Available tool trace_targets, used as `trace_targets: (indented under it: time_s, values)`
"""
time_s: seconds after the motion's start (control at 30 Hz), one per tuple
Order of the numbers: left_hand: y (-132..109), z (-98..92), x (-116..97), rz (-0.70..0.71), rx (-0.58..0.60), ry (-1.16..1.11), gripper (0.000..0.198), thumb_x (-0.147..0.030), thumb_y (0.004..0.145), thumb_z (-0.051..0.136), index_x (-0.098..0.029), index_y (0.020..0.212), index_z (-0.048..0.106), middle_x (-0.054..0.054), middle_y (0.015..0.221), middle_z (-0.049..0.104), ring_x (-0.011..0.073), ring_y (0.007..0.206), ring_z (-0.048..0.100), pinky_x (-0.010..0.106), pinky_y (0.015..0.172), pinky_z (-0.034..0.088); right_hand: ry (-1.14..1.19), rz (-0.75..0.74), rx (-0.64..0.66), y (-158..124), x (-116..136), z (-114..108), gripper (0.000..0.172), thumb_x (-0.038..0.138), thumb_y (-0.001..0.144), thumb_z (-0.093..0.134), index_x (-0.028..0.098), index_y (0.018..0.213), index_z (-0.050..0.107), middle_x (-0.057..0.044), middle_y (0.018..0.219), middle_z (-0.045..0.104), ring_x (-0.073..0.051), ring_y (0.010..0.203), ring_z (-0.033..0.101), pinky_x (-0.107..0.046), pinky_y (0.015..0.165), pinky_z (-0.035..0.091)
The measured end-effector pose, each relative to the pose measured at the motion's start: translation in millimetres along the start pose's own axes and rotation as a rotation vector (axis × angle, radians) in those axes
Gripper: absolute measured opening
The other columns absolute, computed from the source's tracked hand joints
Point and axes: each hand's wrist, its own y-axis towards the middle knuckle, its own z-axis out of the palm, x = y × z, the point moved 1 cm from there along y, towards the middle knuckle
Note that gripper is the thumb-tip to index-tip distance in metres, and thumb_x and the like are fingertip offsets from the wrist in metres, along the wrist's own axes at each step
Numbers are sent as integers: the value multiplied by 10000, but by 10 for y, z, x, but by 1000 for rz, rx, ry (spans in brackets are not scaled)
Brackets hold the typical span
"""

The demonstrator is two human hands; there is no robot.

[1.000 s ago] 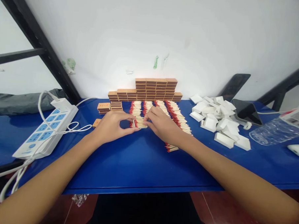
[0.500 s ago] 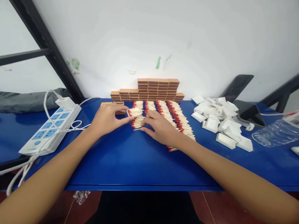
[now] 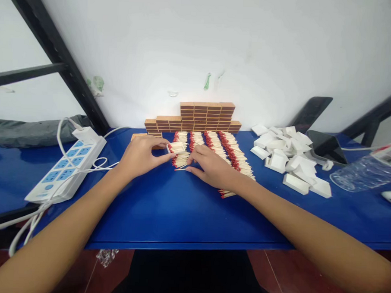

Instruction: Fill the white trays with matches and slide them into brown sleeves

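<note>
Above blue tabletop [image 3: 147,213], white tray [image 3: 168,149] sits between left fingers [image 3: 165,157].

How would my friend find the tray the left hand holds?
Over the blue table, find the left hand. It pinches a white matchbox tray; unlike the trays heaped at right, this one is held, with red-tipped matches inside.

The desk [image 3: 147,213] under the wooden matches [image 3: 216,141] is glossy and smooth. Right of them, paper trays [image 3: 275,161] look matt.
</note>
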Motion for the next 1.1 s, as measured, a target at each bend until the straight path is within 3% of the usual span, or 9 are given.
trace_targets:
  time_s: [0.6, 0.8, 1.1]
  values:
    - [-2, -8, 21, 31, 2, 28, 243, -427, 893, 824, -209, 1000, 830, 35, 1006, 847, 241, 891, 813, 337, 848, 604, 19, 1, 67, 22, -32, 23, 128, 192, 1058, 585, 187, 946, 649, -96, 1022, 626, -240, 985, 577, -366, 875, 471]
    - [1, 4, 24, 47, 2, 35, 247, -421, 888, 828, -208, 1013, 827, 38, 985, 846, 245, 884, 808, 337, 827, 593, 2, 18, 23, 25, -96, 8, 20, 192, 1032, 636, 191, 1029, 656, -98, 1042, 626, -258, 1031, 572, -384, 899, 473]
    - [8, -12, 13, 52, 29, 59, 257, -450, 901, 811, -219, 1012, 814, 27, 972, 843, 240, 887, 788, 342, 815, 559, 41, 18, 46, 27, -79, 3, 126, 188, 1059, 566, 195, 954, 635, -101, 1032, 625, -256, 1009, 567, -394, 898, 476]
